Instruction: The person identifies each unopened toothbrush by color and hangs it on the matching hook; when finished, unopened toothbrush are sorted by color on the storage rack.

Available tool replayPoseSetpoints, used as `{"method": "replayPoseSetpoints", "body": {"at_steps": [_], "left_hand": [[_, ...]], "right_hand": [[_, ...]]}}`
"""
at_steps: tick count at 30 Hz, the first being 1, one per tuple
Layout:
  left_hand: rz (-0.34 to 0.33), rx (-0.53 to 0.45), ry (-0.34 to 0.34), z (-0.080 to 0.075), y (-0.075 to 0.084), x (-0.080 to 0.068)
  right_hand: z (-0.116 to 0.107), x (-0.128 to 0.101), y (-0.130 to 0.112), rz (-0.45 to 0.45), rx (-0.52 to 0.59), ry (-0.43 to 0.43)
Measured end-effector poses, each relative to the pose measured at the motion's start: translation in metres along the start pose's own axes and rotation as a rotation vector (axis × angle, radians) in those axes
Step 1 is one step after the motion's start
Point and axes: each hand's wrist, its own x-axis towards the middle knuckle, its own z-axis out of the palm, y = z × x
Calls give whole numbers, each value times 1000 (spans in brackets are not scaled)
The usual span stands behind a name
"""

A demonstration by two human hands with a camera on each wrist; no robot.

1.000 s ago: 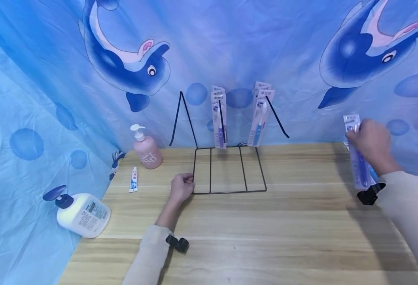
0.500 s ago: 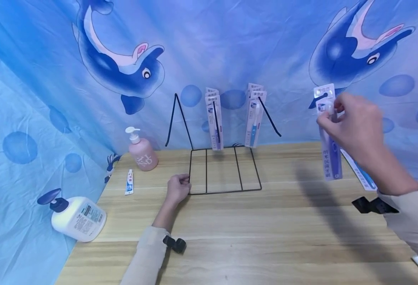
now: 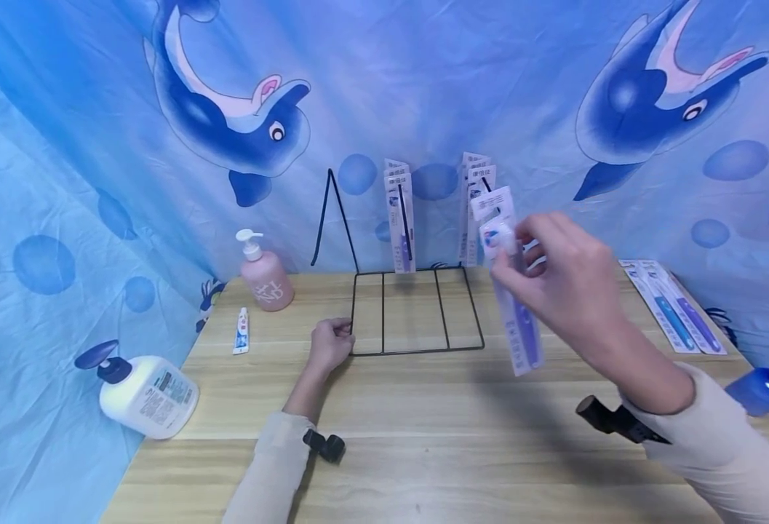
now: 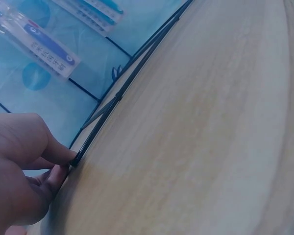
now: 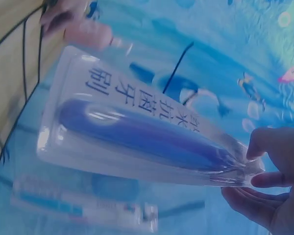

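Note:
My left hand (image 3: 332,343) pinches the front left corner of a black wire display rack (image 3: 417,352) standing on the table. In the left wrist view, thumb and finger meet at the end of the rack's base wire (image 4: 99,124). My right hand (image 3: 570,280) holds a packaged purple toothbrush (image 3: 520,331) near its top, tilted, in front of the rack's right hook. The right wrist view shows the blister pack (image 5: 137,137) pinched at one end. Packaged toothbrushes hang on the middle hook (image 3: 397,222) and on the right hook (image 3: 482,175), partly hidden by the held pack. The left hook (image 3: 324,218) is bare.
Two packaged toothbrushes (image 3: 675,309) lie at the right of the table, with a blue bottle (image 3: 762,389) nearer. On the left are a pink pump bottle (image 3: 268,280), a small toothpaste tube (image 3: 241,331) and a white pump bottle (image 3: 150,397). A blue dolphin curtain (image 3: 522,94) hangs behind.
My right hand has carried the purple toothbrush pack leftward from the table's right side to the front of the rack. My left hand stays at the rack's corner.

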Motion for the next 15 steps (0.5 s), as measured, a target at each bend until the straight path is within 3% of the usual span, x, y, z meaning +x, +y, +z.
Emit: {"method": "replayPoseSetpoints", "body": {"at_steps": [7, 15], "left_hand": [[-11, -10, 4, 0, -1, 1], [-18, -41, -6, 0, -1, 2]], "right_hand": [[34, -4, -23, -16, 139, -50], [60, -11, -35, 4, 187, -83]]}}
